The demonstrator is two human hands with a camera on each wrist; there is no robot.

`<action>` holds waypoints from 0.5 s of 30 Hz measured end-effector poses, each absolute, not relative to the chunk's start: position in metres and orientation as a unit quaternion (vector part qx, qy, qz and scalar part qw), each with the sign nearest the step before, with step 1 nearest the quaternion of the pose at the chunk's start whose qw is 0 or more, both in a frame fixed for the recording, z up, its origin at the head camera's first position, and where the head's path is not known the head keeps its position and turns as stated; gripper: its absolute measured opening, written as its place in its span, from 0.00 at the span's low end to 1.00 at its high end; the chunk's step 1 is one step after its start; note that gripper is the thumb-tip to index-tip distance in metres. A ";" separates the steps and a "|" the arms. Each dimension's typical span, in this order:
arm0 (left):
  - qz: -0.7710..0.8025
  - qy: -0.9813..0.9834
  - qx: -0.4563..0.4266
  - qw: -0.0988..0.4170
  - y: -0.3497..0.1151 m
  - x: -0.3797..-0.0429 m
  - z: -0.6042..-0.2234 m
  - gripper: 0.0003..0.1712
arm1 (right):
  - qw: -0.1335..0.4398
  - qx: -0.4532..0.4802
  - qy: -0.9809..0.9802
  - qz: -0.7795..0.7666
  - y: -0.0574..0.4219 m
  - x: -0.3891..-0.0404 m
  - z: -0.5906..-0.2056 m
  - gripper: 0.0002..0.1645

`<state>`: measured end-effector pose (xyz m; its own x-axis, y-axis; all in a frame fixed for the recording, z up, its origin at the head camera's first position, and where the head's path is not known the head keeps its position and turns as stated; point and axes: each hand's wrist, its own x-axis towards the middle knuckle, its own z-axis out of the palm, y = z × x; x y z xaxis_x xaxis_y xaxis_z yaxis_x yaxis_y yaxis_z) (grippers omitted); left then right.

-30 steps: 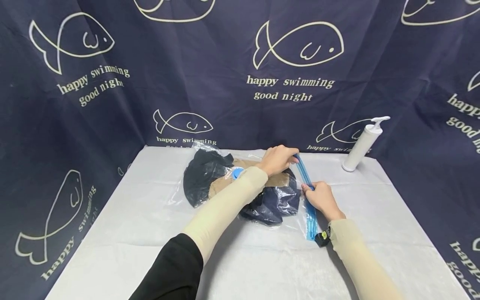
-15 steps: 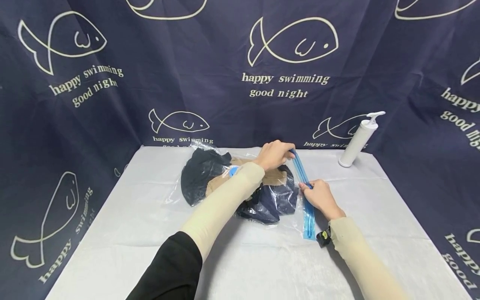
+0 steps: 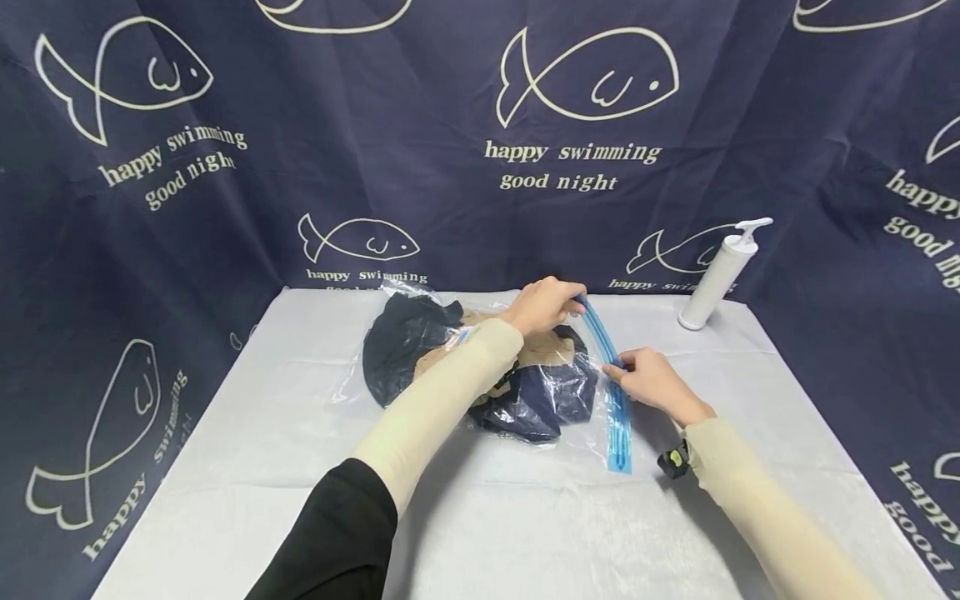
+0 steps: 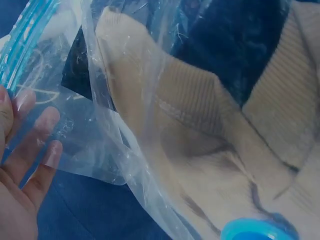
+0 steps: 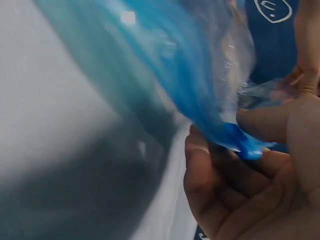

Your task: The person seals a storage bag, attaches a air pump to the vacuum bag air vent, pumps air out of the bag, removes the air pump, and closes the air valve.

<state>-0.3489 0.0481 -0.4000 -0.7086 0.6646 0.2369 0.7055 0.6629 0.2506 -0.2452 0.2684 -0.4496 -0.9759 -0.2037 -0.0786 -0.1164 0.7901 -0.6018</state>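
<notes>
A clear vacuum storage bag (image 3: 581,392) lies on the table with dark and tan clothes (image 3: 408,350) inside. Its blue zip strip (image 3: 619,425) runs along the right end. At the strip's far end, my left hand (image 3: 545,305) pinches the bag between thumb and fingers; in the left wrist view its fingertips (image 4: 48,117) show through the film. Partway down the strip, my right hand (image 3: 656,385) pinches it, with a darker blue piece (image 5: 243,142) between thumb and fingers in the right wrist view. A round blue valve (image 4: 257,232) sits over the tan ribbed garment (image 4: 185,85).
A white hand pump (image 3: 718,283) stands upright at the table's back right corner. The white-covered table (image 3: 525,517) is backed by a navy curtain (image 3: 442,150) with fish drawings. My left sleeve (image 3: 442,383) crosses over the bag.
My right hand has shifted slightly on the zip strip and its wrist has swung outward to the right. My left hand keeps its hold at the far end.
</notes>
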 end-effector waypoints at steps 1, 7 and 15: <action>-0.161 -0.910 -0.377 0.061 0.049 -0.349 -0.400 0.08 | 0.068 -0.091 0.943 -0.312 0.270 -0.245 -0.448 0.21; -0.144 -0.922 -0.351 0.073 0.051 -0.349 -0.401 0.10 | 0.043 -0.134 0.937 -0.320 0.273 -0.244 -0.455 0.21; -0.150 -0.923 -0.343 0.089 0.055 -0.348 -0.400 0.15 | -0.045 -0.151 0.944 -0.289 0.277 -0.231 -0.470 0.30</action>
<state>-0.3484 0.0552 -0.4004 -0.7482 0.6070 0.2679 0.6606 0.7189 0.2161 -0.2314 0.2769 -0.4696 -0.9505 -0.2587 0.1722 -0.3108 0.7869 -0.5330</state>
